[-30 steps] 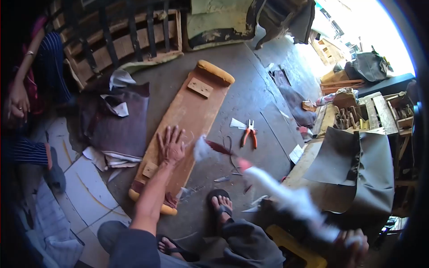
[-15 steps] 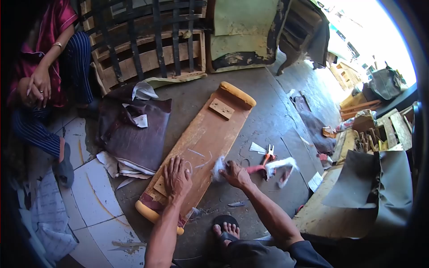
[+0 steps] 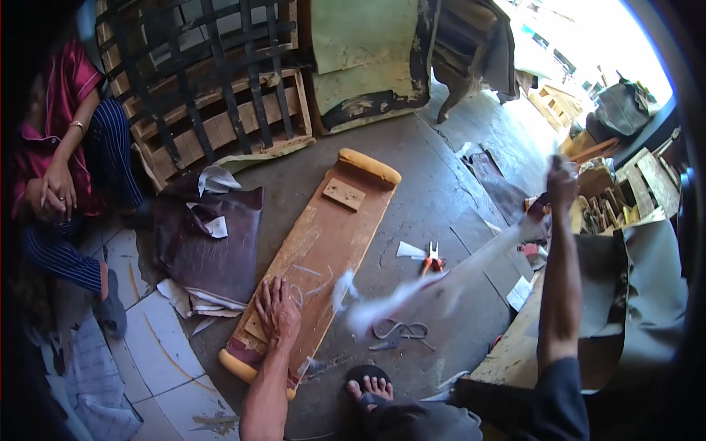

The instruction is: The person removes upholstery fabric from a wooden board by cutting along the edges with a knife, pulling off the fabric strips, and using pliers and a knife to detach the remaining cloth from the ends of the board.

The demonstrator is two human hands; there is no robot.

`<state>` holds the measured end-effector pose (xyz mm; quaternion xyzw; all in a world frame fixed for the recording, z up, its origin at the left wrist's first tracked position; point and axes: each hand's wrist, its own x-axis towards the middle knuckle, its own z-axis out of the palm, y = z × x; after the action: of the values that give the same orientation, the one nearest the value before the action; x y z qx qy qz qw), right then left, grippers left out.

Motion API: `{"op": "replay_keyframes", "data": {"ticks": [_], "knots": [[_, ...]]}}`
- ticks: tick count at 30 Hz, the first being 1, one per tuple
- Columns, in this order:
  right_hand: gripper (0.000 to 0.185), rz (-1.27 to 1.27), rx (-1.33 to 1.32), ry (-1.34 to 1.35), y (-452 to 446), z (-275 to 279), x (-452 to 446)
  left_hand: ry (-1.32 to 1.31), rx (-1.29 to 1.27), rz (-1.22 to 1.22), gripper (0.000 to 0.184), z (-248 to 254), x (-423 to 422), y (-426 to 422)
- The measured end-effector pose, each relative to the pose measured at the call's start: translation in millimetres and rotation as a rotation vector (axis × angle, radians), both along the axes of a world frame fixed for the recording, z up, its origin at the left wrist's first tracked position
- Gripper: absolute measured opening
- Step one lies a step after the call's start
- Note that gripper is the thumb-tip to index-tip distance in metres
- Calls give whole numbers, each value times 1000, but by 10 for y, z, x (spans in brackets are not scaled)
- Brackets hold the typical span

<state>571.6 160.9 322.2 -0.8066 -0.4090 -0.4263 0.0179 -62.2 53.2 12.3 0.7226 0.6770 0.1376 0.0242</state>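
A long wooden panel [image 3: 323, 235] with yellow foam at both ends lies slanted on the floor. My left hand [image 3: 278, 312] rests on its lower part, fingers spread, beside a small wooden block. Out to the right, my right hand [image 3: 562, 180] is raised and closed on one end of a torn strip [image 3: 456, 275], white and dark red. The strip stretches down toward the panel, blurred by motion. White fluff [image 3: 343, 289] lies at the panel's right edge. Orange-handled pliers [image 3: 432, 260] and scissors [image 3: 401, 329] are on the floor between my hands.
A person [image 3: 66, 147] sits at the left with hands together. Folded dark red leather [image 3: 213, 235] lies left of the panel. A strapped wooden frame [image 3: 213, 95] stands behind. At the right are a workbench [image 3: 507, 353], grey material [image 3: 654, 294] and a tool box [image 3: 607, 209].
My right hand has swung up and right from the panel's edge, drawing the strip out with it. My left hand stays on the panel. The view has shifted slightly.
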Motion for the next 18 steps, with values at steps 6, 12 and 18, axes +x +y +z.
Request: {"op": "replay_keyframes", "data": {"ticks": [6,12,18], "knots": [[23,633,114,-8,-632,-980,-1124,-461,-42,-53,33,130,324,87],[88,211,-758,1327,-808,-2057,-3869,-163,63,19,32,218,210,-147],[66,288,-791,1274,-638,-2723,-3980,-110,-3,-6,49,338,246,-176]]}}
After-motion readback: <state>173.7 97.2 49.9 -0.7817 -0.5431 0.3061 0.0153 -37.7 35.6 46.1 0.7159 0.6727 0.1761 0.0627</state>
